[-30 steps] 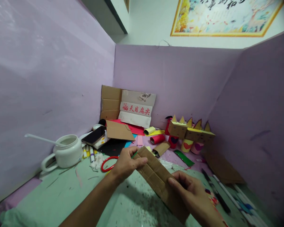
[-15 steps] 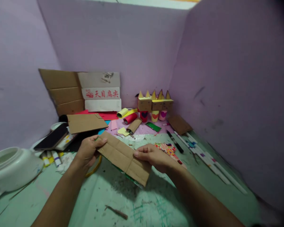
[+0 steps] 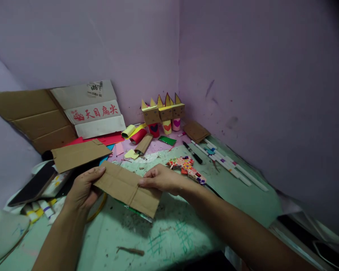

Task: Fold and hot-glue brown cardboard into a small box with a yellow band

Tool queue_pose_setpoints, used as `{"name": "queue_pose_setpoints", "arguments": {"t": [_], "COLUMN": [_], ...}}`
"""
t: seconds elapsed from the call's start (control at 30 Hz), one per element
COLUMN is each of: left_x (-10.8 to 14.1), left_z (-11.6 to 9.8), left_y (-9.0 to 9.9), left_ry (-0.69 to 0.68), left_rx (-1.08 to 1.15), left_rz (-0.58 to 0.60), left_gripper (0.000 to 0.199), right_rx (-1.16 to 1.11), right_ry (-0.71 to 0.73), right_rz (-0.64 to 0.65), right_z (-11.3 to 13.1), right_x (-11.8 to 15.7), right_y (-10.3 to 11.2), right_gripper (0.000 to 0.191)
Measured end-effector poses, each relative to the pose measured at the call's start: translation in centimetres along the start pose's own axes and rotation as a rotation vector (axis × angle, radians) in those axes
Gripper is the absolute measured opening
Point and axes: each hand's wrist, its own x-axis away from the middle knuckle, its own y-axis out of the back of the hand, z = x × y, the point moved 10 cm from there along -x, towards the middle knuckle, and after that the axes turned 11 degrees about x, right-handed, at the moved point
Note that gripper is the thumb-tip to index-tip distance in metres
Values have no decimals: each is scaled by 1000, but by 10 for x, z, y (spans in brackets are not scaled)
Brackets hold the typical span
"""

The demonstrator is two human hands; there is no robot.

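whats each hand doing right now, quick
Left hand: closed, holding one end of the brown cardboard strip.
Right hand: closed, pinching the same strip by its far edge.

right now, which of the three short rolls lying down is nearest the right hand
The brown roll, closest to the right hand; the red roll lies beyond it, the yellow roll farthest.

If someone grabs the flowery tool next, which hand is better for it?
Probably the right hand: it's close to the flowery tool. The left hand is farther away, on the left end of the brown cardboard that both hands hold.
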Motion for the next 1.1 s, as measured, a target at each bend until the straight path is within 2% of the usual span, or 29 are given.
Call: {"name": "queue_pose_setpoints", "arguments": {"t": [0.3,0.53,0.73,0.9,1.0,1.1], "left_x": [0,2,19,33,32,29], "left_z": [-5,-12,-13,-4,1,9], "left_y": [3,1,-17,-41,-48,-53], "left_ry": [-77,-171,-232,-247,-240,-176], "left_rx": [93,39,-64,-161,-153,-102], "left_rz": [0,7,93,171,188,234], "left_gripper": [11,8,27,29,32,46], "right_rx": [61,56,39,-87,-266,-331], "right_ry": [22,12,62,80,32,36], "right_rz": [12,53,161,205,134,-8], "right_z": [-3,1,0,1,-1,-3], "right_x": [-1,4,5,10,11,6], "right_y": [-3,-6,-16,-32,-32,-18], "right_gripper": [25,29,24,43,42,38]}}
